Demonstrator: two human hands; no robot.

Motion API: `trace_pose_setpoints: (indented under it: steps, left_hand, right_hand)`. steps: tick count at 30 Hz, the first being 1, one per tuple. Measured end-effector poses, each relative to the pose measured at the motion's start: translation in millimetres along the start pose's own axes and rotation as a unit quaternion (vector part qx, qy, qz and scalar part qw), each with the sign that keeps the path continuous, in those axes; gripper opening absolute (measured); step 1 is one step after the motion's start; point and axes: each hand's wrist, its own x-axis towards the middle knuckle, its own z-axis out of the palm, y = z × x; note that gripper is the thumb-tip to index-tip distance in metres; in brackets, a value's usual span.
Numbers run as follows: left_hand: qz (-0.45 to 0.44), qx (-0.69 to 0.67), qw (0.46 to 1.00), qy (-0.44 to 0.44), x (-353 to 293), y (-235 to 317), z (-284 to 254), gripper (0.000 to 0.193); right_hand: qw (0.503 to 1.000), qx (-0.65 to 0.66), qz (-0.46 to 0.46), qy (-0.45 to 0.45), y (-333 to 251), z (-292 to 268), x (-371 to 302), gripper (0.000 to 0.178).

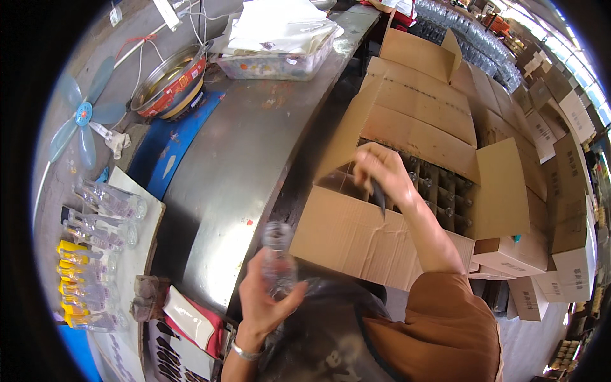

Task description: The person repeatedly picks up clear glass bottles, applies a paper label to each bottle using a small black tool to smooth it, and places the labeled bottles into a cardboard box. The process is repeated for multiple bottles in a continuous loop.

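My left hand is wrapped round a clear glass bottle, slightly blurred, held upright between the metal bench and my dark apron. Over the near edge of an open cardboard box, my right hand has its fingers bent together. A thin, dark, pointed piece hangs from that hand; its kind is not clear. Inside the box, dividers make small cells. Clear bottles stand in the cells on the right, while the cell near my right hand looks dark.
A metal bench runs along the left of the boxes. On it sits a plastic tub of papers. Further left are a blue fan, a basin, several bottles and a sheet with dark shapes. Stacked cartons line the right.
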Motion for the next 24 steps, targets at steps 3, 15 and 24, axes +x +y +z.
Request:
trace_pose_setpoints:
  steps: [3, 15, 24]
  left_hand:
    - [-0.115, -0.127, 0.983, 0.069, -7.3, 4.9, -10.9, 0.072]
    - [-0.189, -0.176, 0.955, 0.147, -26.1, -6.4, -14.2, 0.078]
    - [-0.190, -0.211, 0.942, 0.180, -27.0, -22.4, -16.0, 0.076]
  right_hand:
    - [0.936, 0.264, 0.190, 0.133, 132.5, -83.4, 70.7, 0.030]
    - [0.858, 0.362, 0.110, 0.346, 188.8, -80.8, 141.7, 0.024]
    - [0.901, 0.257, -0.077, 0.340, 91.7, -186.1, 228.0, 0.035]
